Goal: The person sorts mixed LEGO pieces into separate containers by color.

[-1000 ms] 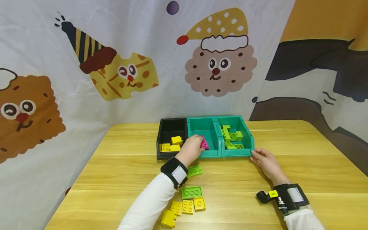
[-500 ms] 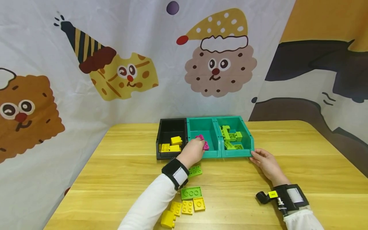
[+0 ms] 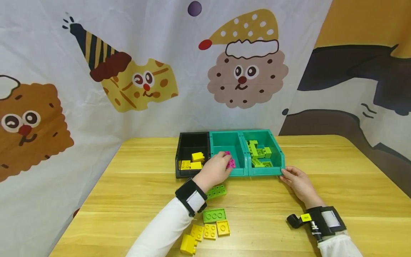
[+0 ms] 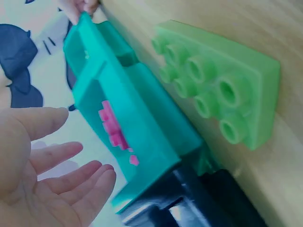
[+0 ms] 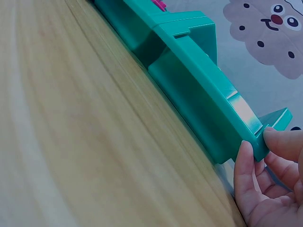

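My left hand (image 3: 213, 170) is above the front edge of the middle teal bin (image 3: 236, 171). In the left wrist view its fingers are spread and hold nothing. Magenta toy bricks (image 4: 111, 125) lie inside that bin, partly covered by the hand in the head view. At the row's right end, my right hand (image 3: 299, 184) pinches the front corner of the right teal bin (image 5: 199, 80) between thumb and fingers. Light green bricks (image 3: 258, 152) sit in this right bin. A green brick (image 3: 217, 191) lies on the table just below the left hand.
To the left a black bin (image 3: 192, 174) with yellow bricks (image 3: 196, 165) adjoins the teal ones. Nearer on the wooden table (image 3: 128, 214) lie a second green brick (image 3: 214, 216) and several yellow bricks (image 3: 210, 231). A printed cloth (image 3: 154, 121) hangs behind.
My left hand has shifted slightly over the middle bin, and its wrist has dropped a little to the left. More of the nearby green brick shows. The right hand keeps its hold.
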A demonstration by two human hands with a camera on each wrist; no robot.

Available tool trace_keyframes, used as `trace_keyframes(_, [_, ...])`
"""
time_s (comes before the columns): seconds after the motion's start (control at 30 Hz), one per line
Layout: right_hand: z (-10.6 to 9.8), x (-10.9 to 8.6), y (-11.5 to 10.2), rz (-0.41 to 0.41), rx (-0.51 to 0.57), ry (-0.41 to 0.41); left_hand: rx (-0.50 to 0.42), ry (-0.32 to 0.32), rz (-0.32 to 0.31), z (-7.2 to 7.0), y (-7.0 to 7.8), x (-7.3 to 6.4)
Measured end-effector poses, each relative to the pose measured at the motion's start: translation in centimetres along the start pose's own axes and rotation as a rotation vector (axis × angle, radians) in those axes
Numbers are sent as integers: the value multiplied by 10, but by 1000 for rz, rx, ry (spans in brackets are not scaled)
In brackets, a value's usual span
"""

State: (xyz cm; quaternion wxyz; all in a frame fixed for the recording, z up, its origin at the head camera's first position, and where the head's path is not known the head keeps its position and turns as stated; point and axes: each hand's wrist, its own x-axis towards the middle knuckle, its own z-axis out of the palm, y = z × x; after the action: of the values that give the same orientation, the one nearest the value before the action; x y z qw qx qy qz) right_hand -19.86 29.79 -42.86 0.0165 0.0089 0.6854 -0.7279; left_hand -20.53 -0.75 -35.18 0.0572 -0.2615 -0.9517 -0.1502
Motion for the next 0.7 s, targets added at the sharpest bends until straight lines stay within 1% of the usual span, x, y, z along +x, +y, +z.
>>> trace_keyframes(0.13, [0,-1,-1,12,-2,8,8,-4,47,-8,6,-8])
trace_keyframes(0.23, [0,-1,-2,19,2,10,2,-27,67,-13,9,-18])
trace_keyframes(0.33, [0,-1,-2,17,-2,9,-11,-68,68,-20,12,-31])
trace_keyframes(0.47, [-1,-1,0,10,-18,2,-16,-121,57,-24,10,-48])
trace_keyframes(0.6, [-1,-1,-1,13,-21,0,-20,-127,60,-24,7,-62])
trace_keyframes(0.7, [0,-1,-1,18,-16,3,-53,-121,55,-26,4,-71])
